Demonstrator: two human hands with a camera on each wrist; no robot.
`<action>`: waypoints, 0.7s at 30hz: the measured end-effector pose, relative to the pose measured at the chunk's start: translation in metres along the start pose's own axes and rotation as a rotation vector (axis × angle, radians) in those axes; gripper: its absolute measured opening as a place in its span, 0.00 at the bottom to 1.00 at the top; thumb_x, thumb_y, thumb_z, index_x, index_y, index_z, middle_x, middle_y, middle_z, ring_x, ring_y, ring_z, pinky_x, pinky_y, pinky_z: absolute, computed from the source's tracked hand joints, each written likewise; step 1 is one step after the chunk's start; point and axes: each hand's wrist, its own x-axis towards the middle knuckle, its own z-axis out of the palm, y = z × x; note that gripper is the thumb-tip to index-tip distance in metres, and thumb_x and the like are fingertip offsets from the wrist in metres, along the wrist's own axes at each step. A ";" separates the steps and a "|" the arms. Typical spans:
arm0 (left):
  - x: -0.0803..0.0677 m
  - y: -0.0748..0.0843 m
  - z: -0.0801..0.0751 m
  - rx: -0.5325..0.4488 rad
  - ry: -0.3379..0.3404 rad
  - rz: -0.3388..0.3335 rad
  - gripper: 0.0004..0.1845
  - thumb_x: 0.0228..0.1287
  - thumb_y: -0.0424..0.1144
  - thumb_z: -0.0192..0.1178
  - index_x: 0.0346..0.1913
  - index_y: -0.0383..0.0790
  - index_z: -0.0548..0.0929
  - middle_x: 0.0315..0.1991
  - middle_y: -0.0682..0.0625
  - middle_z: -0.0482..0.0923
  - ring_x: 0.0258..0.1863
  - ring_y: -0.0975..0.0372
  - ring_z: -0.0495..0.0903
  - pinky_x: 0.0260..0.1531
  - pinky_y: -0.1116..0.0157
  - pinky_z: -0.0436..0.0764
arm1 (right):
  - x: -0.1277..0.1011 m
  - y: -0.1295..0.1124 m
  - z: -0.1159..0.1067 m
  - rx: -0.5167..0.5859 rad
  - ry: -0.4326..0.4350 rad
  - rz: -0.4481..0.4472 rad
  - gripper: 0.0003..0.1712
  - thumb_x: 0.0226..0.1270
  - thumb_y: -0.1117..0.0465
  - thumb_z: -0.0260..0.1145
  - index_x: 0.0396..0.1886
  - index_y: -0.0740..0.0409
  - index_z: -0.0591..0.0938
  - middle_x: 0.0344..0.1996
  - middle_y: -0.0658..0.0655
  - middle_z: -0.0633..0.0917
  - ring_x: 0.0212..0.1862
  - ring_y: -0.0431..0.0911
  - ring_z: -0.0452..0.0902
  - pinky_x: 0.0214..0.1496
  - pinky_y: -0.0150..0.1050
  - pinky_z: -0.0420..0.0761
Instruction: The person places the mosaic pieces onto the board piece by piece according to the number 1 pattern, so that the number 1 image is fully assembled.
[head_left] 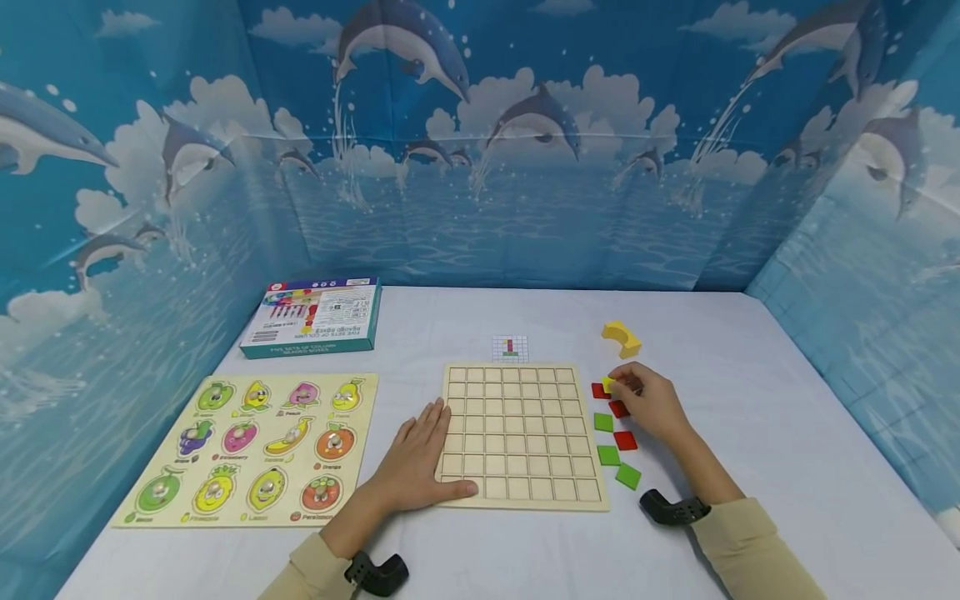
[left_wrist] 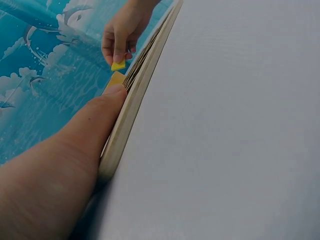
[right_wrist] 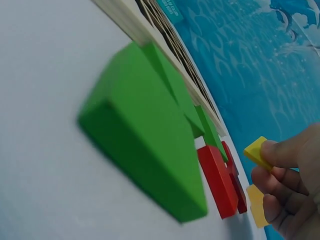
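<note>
Resting flat with straight fingers, the left hand (head_left: 417, 467) presses on the near left corner of the wooden grid board (head_left: 521, 433), seemingly to keep it from sliding on the table (head_left: 787, 433); it holds nothing. Just right of the board, the right hand (head_left: 651, 403) has its fingers curled and pinches a small yellow square tile (head_left: 607, 384) between thumb and fingertip, lifted a little off the table beside the board's far right corner. The right wrist view shows the tile gripped by one edge, so its face stays free.

Around that hand, green tiles (head_left: 628, 476) and red tiles (head_left: 625, 440) lie loose in a ragged column along the board's right edge, near enough to pick from without reaching. On the left of the table lies a fruit peg puzzle (head_left: 255, 450), apart from the left hand.

Past the board's far edge sits a small pattern card (head_left: 510, 348), facing the person as if for reference. A yellow arch-shaped block (head_left: 621, 338) stands beyond the right hand, and a printed box (head_left: 313, 317) lies at the far left, near the dolphin backdrop (head_left: 480, 142).
</note>
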 end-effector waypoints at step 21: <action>-0.002 0.001 -0.001 -0.001 0.018 0.023 0.62 0.47 0.78 0.46 0.72 0.32 0.43 0.73 0.41 0.38 0.71 0.52 0.39 0.64 0.49 0.45 | 0.005 -0.029 0.017 0.095 -0.070 -0.105 0.07 0.64 0.62 0.62 0.40 0.59 0.79 0.30 0.53 0.79 0.30 0.46 0.72 0.28 0.33 0.72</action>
